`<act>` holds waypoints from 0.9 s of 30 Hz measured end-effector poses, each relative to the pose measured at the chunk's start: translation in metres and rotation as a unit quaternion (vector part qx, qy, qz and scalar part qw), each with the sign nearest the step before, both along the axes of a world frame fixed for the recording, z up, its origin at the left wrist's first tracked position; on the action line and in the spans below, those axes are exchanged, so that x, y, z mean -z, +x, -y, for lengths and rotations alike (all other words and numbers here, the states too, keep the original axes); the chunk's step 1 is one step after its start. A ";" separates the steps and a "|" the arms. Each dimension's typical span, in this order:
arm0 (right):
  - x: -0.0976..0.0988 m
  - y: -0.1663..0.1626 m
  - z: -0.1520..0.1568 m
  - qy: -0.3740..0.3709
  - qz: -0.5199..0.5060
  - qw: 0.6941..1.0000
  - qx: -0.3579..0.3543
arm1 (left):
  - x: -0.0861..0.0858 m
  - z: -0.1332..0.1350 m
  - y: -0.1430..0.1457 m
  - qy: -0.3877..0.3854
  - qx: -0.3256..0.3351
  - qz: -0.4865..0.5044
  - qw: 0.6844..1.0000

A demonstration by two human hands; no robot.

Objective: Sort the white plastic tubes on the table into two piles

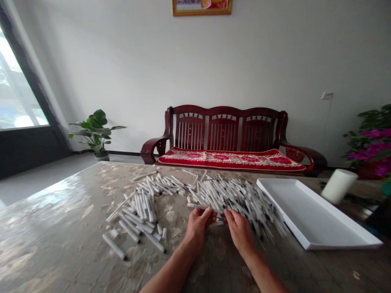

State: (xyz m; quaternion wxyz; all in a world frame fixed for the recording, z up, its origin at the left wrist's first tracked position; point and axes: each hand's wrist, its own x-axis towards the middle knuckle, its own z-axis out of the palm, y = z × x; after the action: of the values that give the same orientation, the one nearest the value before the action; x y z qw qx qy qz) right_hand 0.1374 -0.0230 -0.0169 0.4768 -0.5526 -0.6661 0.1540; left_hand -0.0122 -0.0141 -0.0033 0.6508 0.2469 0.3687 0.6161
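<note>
Both my hands meet at the near edge of a big heap of white pens point(238, 197) on a marbled table point(61, 228). My left hand point(198, 226) has its fingers closed on one white pen point(197, 206) that sticks out to the left. My right hand point(240, 228) has its fingers curled down into the heap; what they pinch is hidden. A smaller spread of white pen tubes and caps point(143, 211) lies left of my left hand.
A shallow white tray point(314, 221) lies right of the heap. A white cylinder point(338, 186) stands behind it. A red wooden bench point(226, 140) stands beyond the table, with potted plants point(94, 130) at left and flowers point(374, 148) at right.
</note>
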 end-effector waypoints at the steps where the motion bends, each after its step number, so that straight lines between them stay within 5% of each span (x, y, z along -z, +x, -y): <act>1: 0.001 0.000 -0.001 -0.004 0.001 1.000 -0.002 | 0.000 0.000 0.000 0.000 0.000 -0.004 1.000; 7: 0.000 0.000 -0.003 0.021 -0.044 0.998 -0.035 | 0.005 -0.002 -0.001 -0.005 -0.015 -0.020 1.000; 15: -0.001 0.000 -0.001 -0.054 -0.038 0.997 -0.041 | 0.008 -0.004 -0.001 -0.001 -0.006 -0.034 0.999; 21: 0.002 0.008 -0.006 0.049 -0.018 0.999 0.000 | 0.011 -0.008 -0.007 -0.015 -0.034 -0.013 0.999; 27: -0.002 0.008 -0.005 0.073 -0.001 0.997 0.006 | 0.008 -0.007 -0.010 -0.009 -0.030 -0.011 0.999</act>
State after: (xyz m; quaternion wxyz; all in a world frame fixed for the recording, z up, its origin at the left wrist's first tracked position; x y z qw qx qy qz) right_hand 0.1453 -0.0184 -0.0150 0.5173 -0.5199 -0.6719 0.1030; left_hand -0.0224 -0.0066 -0.0116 0.6304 0.2368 0.3888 0.6288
